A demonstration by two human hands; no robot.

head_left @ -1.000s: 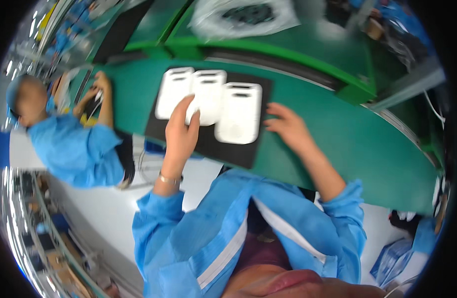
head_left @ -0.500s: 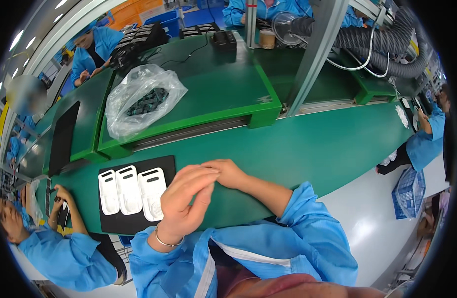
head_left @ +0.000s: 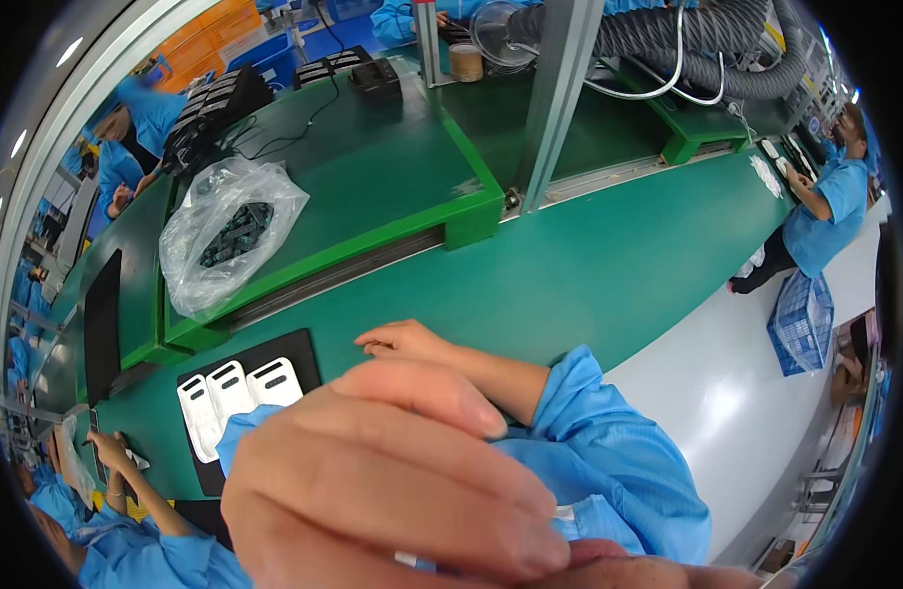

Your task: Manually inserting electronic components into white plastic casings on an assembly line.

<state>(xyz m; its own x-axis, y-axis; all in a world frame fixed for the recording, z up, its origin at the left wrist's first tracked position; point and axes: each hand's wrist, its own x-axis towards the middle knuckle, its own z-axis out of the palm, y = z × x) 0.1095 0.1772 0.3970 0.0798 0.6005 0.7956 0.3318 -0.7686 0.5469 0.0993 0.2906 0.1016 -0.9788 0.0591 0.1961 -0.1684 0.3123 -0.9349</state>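
Observation:
My left hand [head_left: 373, 471] is raised close to the camera, large and slightly blurred, with its back toward me. Its fingers are stretched and gently bent, and nothing shows in them; the palm side is hidden. My right hand [head_left: 407, 340] rests on the green work table [head_left: 569, 285] with loosely curved fingers pointing left, holding nothing. To its left, a black mat [head_left: 299, 351] carries three white plastic housings [head_left: 200, 417] lying side by side, each with a dark slot near the far end. My left hand and sleeve partly cover the mat and the rightmost housing.
A raised green shelf [head_left: 373, 157] runs behind the table, bearing a clear plastic bag [head_left: 201, 265] of small dark parts. A metal post [head_left: 559, 108] rises beside it. Grey hoses [head_left: 657, 34] hang at back right. Co-workers sit left, far left and far right.
My left hand has risen from beside the right hand toward the camera. The right hand stays on the table. My view has shifted, so the scene sits further left.

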